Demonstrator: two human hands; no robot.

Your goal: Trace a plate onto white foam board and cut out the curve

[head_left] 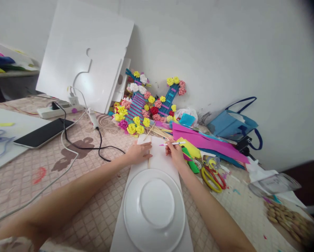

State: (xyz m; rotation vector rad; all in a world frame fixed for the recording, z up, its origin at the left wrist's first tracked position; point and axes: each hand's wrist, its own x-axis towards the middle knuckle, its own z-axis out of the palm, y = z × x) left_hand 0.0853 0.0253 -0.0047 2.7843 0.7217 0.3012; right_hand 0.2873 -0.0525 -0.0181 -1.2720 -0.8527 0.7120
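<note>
A long white board (161,159) lies in front of me, with an upside-down white plate (157,203) on its near part. My left hand (138,152) rests flat on the board's far part, fingers stretched across a thin wooden stick (149,163) that runs lengthwise along it. In my right hand (174,153) is a slim white marker (176,143), held level above the board's right side. The marker's pink tip points left, towards my left hand.
Flower-covered stick crafts (137,106) stand against the wall. To the right lie magenta sheets (206,141), yellow-handled scissors (211,180), red-handled scissors (220,179) and a blue bag (230,124). On the left are a tablet (43,133), cables and a power strip (54,111).
</note>
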